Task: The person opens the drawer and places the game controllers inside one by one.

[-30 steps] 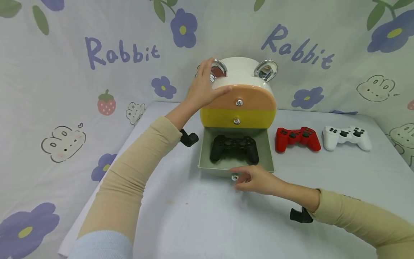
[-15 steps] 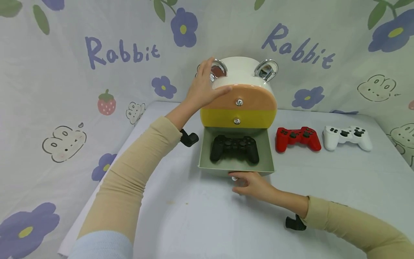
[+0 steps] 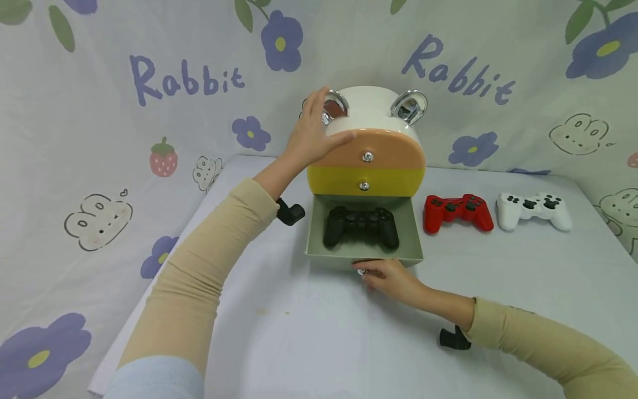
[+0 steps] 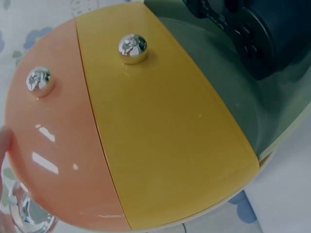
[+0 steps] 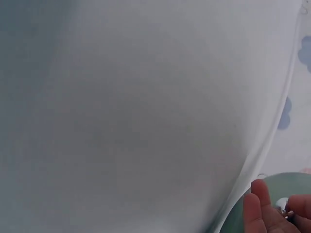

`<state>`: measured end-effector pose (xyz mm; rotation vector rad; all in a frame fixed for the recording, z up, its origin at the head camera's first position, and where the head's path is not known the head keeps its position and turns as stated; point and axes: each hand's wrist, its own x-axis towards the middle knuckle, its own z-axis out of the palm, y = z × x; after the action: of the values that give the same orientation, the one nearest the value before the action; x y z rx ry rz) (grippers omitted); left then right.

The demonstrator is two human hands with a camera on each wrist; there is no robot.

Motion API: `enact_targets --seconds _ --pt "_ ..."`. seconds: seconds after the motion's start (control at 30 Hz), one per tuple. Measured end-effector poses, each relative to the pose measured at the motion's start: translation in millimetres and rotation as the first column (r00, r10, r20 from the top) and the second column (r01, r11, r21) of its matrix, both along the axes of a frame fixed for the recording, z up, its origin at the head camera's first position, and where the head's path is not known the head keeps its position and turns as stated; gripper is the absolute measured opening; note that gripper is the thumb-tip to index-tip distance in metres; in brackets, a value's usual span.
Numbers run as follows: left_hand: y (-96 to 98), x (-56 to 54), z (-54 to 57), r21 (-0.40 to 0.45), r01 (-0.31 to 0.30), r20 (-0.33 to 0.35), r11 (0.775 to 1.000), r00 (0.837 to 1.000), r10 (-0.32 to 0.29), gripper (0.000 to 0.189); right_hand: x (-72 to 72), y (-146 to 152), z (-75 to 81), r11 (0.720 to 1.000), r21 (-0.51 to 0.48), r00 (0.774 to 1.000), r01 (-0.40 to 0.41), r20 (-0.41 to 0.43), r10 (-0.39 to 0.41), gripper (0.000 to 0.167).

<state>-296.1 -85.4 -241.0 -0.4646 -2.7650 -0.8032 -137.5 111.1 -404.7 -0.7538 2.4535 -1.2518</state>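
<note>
A small rounded cabinet (image 3: 371, 108) with a white top and silver ears stands at the back of the table. Its orange drawer (image 3: 389, 152) and yellow drawer (image 4: 160, 116) are closed. Pulled out below them is the green drawer (image 3: 324, 261), with a black game controller (image 3: 361, 220) lying inside. My left hand (image 3: 314, 133) rests on the cabinet's upper left by one ear, fingers spread. At the green drawer's front, my right hand (image 3: 396, 282) pinches the silver knob (image 5: 282, 204) between thumb and fingers; the hand partly hides it.
A red game controller (image 3: 457, 213) and a white game controller (image 3: 534, 211) lie side by side on the table, right of the cabinet. A white cloth (image 3: 299, 343) covers the table. Behind hangs a printed fabric backdrop (image 3: 189, 33).
The right hand has come in around the drawer knob, its thumb closing toward the fingers. The left hand keeps its place, and the green drawer stays out.
</note>
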Motion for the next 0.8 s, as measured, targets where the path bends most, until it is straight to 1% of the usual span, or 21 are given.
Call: enact_targets --seconds 0.1,0.23,0.4,0.57,0.8 --pt "-0.4 0.0 -0.4 0.004 0.003 -0.003 1.000 1.000 -0.003 0.102 -3.6 -2 2.9 1.000 0.013 1.000 0.002 -0.022 -0.002 0.028" --pt "-0.4 -0.2 -0.6 0.008 0.009 -0.010 1.000 1.000 -0.009 0.102 -10.4 -4 5.7 1.000 0.020 0.999 0.012 -0.032 -0.011 0.029" --pt "0.5 -1.5 -1.4 0.008 0.015 -0.011 1.000 1.000 -0.015 0.102 -20.4 -2 7.6 1.000 0.017 1.000 0.016 -0.017 -0.016 0.028" --pt "1.0 -3.1 -1.7 0.005 0.007 -0.006 1.000 1.000 -0.007 0.102 -33.8 1 7.0 1.000 0.002 1.000 0.027 -0.013 -0.027 0.028" --pt "0.8 -2.5 -1.2 0.012 0.009 -0.005 1.000 1.000 -0.009 0.102 -50.4 0 4.2 1.000 -0.003 0.999 0.028 -0.026 -0.028 0.027"
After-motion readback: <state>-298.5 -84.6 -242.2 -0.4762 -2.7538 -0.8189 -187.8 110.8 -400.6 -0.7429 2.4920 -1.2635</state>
